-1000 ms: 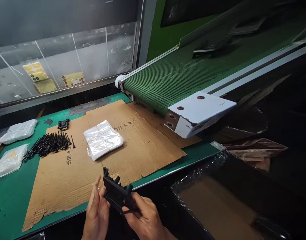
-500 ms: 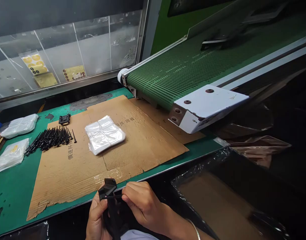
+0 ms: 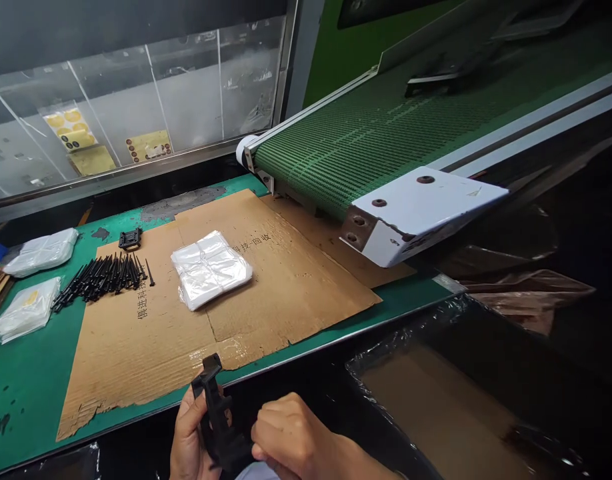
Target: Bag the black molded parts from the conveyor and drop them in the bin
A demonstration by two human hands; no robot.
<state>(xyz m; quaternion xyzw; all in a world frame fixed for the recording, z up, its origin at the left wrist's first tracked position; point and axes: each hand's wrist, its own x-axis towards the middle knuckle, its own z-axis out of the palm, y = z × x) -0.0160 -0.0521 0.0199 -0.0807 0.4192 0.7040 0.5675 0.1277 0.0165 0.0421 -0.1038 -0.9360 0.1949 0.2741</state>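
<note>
At the table's front edge my left hand (image 3: 187, 433) is closed around a black plastic part (image 3: 217, 417), an angular piece with an upright arm and short tabs. Its top end points up, away from me. My right hand (image 3: 291, 433) is curled shut beside the part's lower end, thumb and fingertips close against it. Whatever those fingers grip is hidden. Beyond my hands, a tied bundle of clear plastic bags (image 3: 211, 268) lies on a cardboard sheet (image 3: 151, 360). Left of the bundle is a pile of thin black pins (image 3: 103, 277).
A green conveyor belt (image 3: 331, 160) slopes down over the table's right side, with a white end block (image 3: 426, 210) and a dark part (image 3: 436, 81) on it. A small black frame (image 3: 131, 238) and more bag bundles (image 3: 43, 252) sit left. A plastic-lined box (image 3: 436, 400) stands right.
My right hand has moved down from the black part's upper end to its lower end. The part has turned in my left hand and stands more upright.
</note>
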